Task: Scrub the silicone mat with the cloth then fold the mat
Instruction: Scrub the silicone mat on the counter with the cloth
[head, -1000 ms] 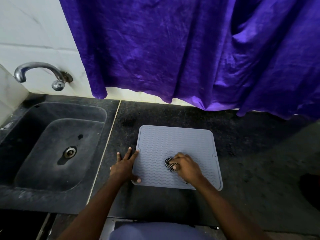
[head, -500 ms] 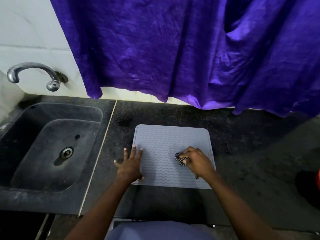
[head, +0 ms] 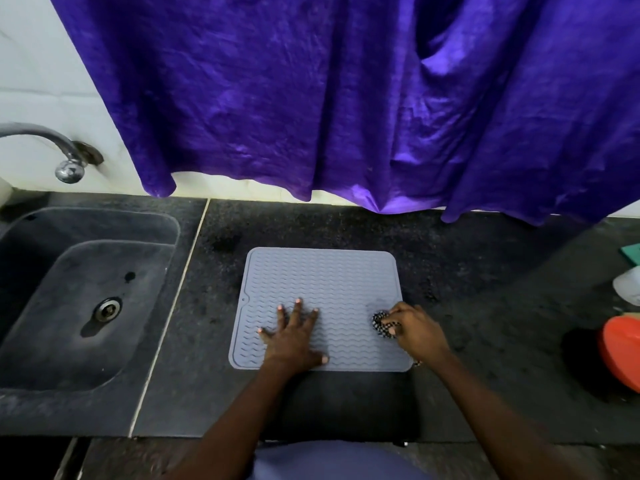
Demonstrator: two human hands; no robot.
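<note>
A grey silicone mat (head: pixel 322 282) with wavy ridges lies flat on the dark stone counter. My left hand (head: pixel 292 337) presses on its near left part with fingers spread and straight. My right hand (head: pixel 417 332) sits at the mat's near right edge, fingers curled round a small black-and-white patterned cloth (head: pixel 381 323) that touches the mat. Most of the cloth is hidden under the fingers.
A dark sink (head: pixel 83 299) with a metal tap (head: pixel 65 164) lies to the left. A purple curtain (head: pixel 346 98) hangs over the back of the counter (head: pixel 485 306). At the right edge are a red object (head: pixel 623 355), a white object (head: pixel 628 289) and something green (head: pixel 632 252).
My right hand has dragged the cloth from the mat's middle to its near right edge. My left hand has moved from the mat's left edge onto the mat itself.
</note>
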